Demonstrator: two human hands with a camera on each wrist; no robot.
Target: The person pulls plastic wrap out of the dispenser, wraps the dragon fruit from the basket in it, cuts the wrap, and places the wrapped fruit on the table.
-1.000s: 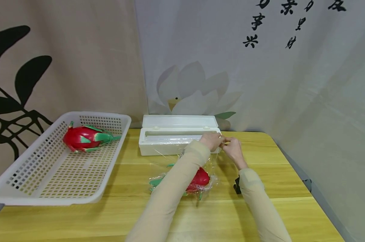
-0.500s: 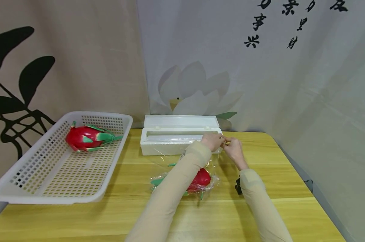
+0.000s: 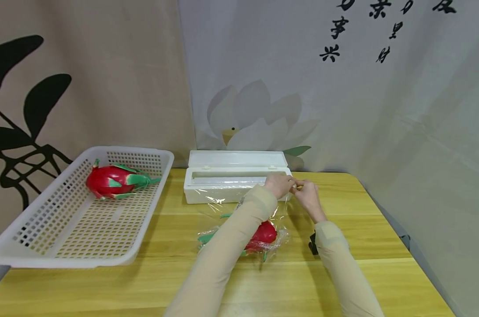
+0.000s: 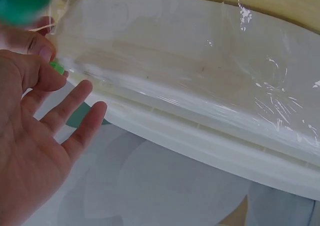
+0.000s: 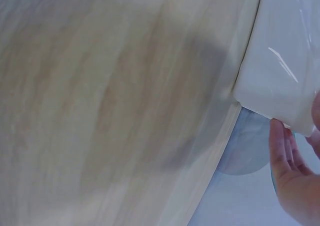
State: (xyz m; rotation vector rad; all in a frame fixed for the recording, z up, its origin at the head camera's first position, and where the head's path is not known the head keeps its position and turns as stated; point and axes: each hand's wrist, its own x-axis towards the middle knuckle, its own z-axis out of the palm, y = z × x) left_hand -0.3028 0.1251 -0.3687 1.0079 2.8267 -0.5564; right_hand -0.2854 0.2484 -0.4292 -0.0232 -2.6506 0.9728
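At the right end of a white cling film box (image 3: 211, 193), my left hand (image 3: 278, 185) and right hand (image 3: 307, 200) meet with fingertips close together. Between pinched thumbs and fingers in the left wrist view sits a small green slider (image 4: 56, 66); the fingers partly cover it. Clear cling film (image 4: 200, 66) stretches from the box toward the front. It reaches a red dragon fruit (image 3: 265, 232) with green tips, lying on the table partly wrapped and half hidden by my left sleeve. The right wrist view shows straight fingers (image 5: 281, 146) at the box's end.
A white slotted basket (image 3: 150, 215) on the left holds another dragon fruit (image 3: 108, 181). The box's lid (image 3: 237, 158) stands raised at the back. Behind the wooden table (image 3: 287, 286) hangs a printed curtain (image 3: 247, 53).
Both hands stay at the right end of the box with hardly any movement. The film in front of the box shows more glints now. The head view has shifted slightly.
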